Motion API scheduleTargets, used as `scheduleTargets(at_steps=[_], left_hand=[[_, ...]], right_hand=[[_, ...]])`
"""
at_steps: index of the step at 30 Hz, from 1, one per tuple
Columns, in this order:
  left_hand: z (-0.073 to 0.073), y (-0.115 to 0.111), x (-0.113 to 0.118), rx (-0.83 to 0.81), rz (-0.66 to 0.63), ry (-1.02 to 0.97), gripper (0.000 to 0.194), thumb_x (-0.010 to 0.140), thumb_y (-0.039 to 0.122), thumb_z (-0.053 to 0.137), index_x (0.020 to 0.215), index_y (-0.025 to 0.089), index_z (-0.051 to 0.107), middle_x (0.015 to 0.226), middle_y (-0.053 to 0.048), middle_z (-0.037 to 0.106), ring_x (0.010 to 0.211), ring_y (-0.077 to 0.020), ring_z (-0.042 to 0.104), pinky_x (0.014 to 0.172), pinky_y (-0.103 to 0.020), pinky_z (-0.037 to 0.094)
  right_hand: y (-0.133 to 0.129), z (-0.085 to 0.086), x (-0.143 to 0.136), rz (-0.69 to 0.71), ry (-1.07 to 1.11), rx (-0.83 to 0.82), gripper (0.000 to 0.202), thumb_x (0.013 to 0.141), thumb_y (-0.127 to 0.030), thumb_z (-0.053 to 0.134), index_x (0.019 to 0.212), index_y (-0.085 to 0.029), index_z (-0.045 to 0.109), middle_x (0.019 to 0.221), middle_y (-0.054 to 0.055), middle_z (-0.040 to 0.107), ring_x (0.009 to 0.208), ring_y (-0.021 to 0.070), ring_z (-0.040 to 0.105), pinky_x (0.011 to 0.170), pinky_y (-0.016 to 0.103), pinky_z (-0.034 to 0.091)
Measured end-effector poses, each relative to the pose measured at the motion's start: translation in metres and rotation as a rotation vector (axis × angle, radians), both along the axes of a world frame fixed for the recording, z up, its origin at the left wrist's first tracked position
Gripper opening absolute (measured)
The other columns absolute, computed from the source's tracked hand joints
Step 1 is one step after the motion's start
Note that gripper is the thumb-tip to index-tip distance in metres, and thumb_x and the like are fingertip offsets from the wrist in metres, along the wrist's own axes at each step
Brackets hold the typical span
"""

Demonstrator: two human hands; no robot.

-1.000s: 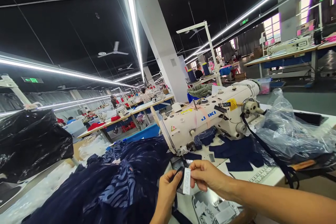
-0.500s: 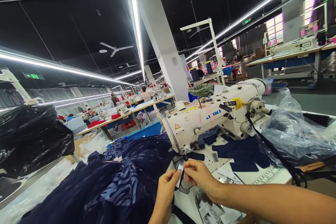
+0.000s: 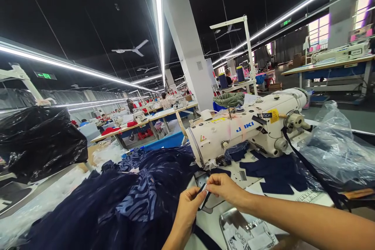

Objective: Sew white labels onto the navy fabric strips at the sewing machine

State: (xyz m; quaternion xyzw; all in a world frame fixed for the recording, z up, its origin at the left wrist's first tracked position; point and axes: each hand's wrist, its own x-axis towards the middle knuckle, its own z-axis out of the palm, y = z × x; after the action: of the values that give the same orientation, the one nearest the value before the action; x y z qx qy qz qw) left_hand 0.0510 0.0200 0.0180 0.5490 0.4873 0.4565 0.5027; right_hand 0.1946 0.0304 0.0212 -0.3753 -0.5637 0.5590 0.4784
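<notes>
My left hand [image 3: 187, 208] and my right hand [image 3: 224, 188] meet just in front of the needle end of a cream Juki sewing machine [image 3: 249, 127]. Together they pinch a small white label [image 3: 204, 195] and a thin dark strap that hangs down between them. The label is mostly hidden by my fingertips. Left of my hands lies a heap of navy patterned fabric [image 3: 123, 203]. Below my right forearm sits a metal tray [image 3: 249, 234] with several white printed labels.
Dark cut pieces [image 3: 275, 170] lie on the machine bed. A clear plastic bag [image 3: 336, 152] sits at right, a black plastic bag [image 3: 38, 140] at left. Rows of sewing tables with other people stretch behind. A white pillar [image 3: 190, 47] stands behind the machine.
The label was held flat and visible; now it is folded between my fingertips and both hands have moved up, closer to the needle. The view has shifted slightly left.
</notes>
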Motion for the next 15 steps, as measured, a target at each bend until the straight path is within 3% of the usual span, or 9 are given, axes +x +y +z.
scheduleTargets(at_steps=[7, 15], left_hand=[[0.013, -0.009, 0.005, -0.034, -0.003, -0.027, 0.04, 0.044, 0.049, 0.077, 0.058, 0.013, 0.065, 0.051, 0.001, 0.056, 0.046, -0.0091, 0.044, 0.047, -0.02, 0.035], [0.012, 0.001, 0.003, -0.011, -0.07, 0.05, 0.043, 0.041, 0.054, 0.077, 0.053, 0.014, 0.064, 0.047, 0.002, 0.05, 0.045, -0.0093, 0.041, 0.046, -0.021, 0.035]], right_hand=[[0.002, -0.012, -0.003, -0.056, 0.03, 0.009, 0.002, 0.062, -0.017, 0.052, 0.06, -0.016, 0.051, 0.052, -0.006, 0.042, 0.051, 0.009, 0.037, 0.051, 0.022, 0.03], [0.002, -0.015, -0.004, -0.078, 0.017, 0.038, 0.004, 0.064, -0.012, 0.052, 0.062, -0.016, 0.05, 0.055, -0.005, 0.045, 0.056, 0.0095, 0.042, 0.054, 0.021, 0.034]])
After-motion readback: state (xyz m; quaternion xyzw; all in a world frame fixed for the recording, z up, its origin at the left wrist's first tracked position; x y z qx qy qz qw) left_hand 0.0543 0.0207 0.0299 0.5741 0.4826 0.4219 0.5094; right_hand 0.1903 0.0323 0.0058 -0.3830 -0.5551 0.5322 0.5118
